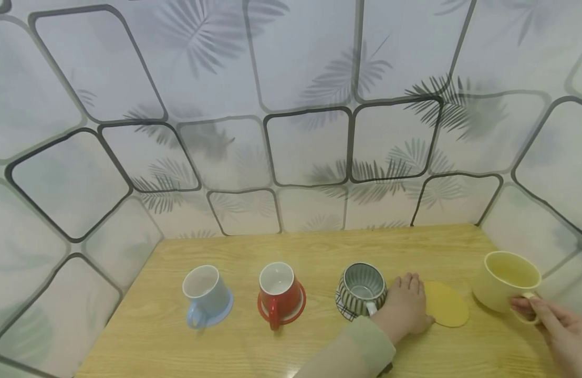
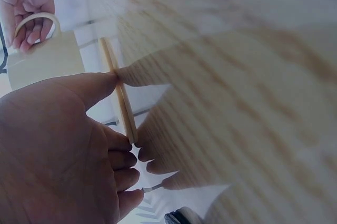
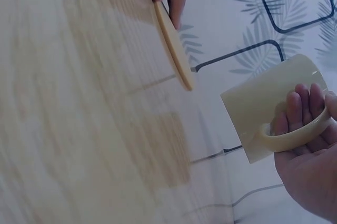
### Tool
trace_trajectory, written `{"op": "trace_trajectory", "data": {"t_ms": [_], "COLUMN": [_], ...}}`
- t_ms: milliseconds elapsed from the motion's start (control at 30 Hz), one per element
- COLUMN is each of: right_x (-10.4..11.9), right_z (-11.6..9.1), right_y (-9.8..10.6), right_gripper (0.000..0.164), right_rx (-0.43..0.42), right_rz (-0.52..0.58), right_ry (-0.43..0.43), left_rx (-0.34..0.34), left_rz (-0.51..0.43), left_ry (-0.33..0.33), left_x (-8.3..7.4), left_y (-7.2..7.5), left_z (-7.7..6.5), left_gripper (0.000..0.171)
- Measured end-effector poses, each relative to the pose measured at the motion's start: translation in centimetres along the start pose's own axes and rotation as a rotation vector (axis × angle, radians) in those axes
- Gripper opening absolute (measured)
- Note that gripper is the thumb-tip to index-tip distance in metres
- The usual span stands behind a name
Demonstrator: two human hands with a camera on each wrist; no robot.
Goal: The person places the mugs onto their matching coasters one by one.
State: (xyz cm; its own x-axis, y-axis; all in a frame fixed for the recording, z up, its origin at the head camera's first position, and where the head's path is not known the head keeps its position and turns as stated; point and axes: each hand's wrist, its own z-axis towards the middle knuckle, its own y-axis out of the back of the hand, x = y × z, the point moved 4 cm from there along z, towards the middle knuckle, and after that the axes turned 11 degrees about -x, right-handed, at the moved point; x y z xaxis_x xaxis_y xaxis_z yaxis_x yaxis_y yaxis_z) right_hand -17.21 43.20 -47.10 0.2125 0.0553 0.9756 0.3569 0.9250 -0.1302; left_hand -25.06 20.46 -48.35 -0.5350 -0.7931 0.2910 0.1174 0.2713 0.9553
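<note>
My left hand [image 1: 408, 307] is at the left edge of a round yellow coaster [image 1: 447, 304], low at the tabletop. In the left wrist view its thumb and index fingertip grip the coaster's rim [image 2: 125, 110], the other fingers beside them. My right hand [image 1: 562, 325] holds a pale yellow mug [image 1: 501, 286] by its handle [image 3: 297, 138], fingers through the loop. The right wrist view shows the mug upright, raised off the table, to the right of the coaster. Left of my left hand, a grey striped cup [image 1: 354, 299] sits on a checked coaster [image 1: 344, 310], its handle partly covered by my sleeve.
Further left a red mug [image 1: 286, 299] stands on a red-rimmed coaster [image 1: 300, 307]. Beyond it a light blue mug [image 1: 212, 296] stands on a blue coaster [image 1: 226, 312]. A leaf-patterned wall [image 1: 310, 147] borders the wooden table [image 1: 243, 346] at the back.
</note>
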Motion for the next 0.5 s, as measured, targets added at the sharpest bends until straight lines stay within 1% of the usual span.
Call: {"op": "trace_trajectory", "data": {"t_ms": [67, 233, 333, 400, 467, 500], "right_x": [0.2, 1.0, 1.3, 1.4, 1.6, 1.6], "right_z": [-0.1, -0.6, -0.8, -1.0, -1.1, -1.2], "right_y": [-0.2, -1.1, -1.7, -1.9, -2.0, -2.0], "right_gripper": [0.028, 0.030, 0.030, 0.029, 0.029, 0.029], "right_rx": [0.004, 0.049, 0.070, 0.075, 0.063, 0.072], "right_rz": [-0.003, 0.117, 0.133, 0.090, -0.025, -0.026], "right_ry": [-0.012, 0.011, 0.031, 0.030, 0.043, 0.039], "left_rx": [-0.001, 0.002, 0.003, 0.001, 0.001, 0.001], "left_rz": [-0.001, -0.011, -0.016, -0.017, -0.017, -0.015], "left_ry": [0.001, 0.001, 0.003, 0.006, 0.008, 0.009], "left_x": [0.0, -0.1, -0.1, -0.1, -0.1, -0.1], "left_y": [0.0, -0.1, -0.1, -0.1, -0.2, -0.1], "left_z": [0.0, 0.0, 0.0, 0.0, 0.0, 0.0], "left_gripper": [0.079, 0.079, 0.079, 0.079, 0.079, 0.079]}}
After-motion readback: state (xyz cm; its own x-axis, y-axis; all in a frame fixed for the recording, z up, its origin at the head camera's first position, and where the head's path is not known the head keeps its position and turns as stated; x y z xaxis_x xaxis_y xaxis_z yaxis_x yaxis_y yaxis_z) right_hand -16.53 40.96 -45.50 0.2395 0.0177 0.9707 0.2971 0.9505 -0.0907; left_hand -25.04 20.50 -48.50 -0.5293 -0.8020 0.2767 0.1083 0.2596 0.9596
